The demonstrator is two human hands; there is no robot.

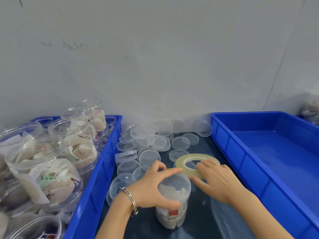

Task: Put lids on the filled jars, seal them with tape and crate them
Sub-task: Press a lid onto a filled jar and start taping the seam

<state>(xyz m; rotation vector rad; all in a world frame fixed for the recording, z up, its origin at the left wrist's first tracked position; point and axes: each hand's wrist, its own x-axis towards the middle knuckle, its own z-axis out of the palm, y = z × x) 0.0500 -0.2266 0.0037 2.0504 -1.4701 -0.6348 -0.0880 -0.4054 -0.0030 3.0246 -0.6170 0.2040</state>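
A clear jar (172, 216) filled with tea bags stands upright on the dark table, a clear lid (174, 183) on its top. My left hand (155, 187) grips the lid and jar top, thumb at the near side, fingers over the far rim. My right hand (217, 180) holds a flat roll of clear tape (183, 161) just right of the jar, fingers curled over the roll's near edge. A metal bangle sits on my left wrist.
A blue crate (96, 178) at the left holds several open filled jars (51, 169). A blue crate (259, 149) at the right shows a bare floor. Several loose clear lids (155, 140) lie on the table behind the jar. A grey wall stands behind.
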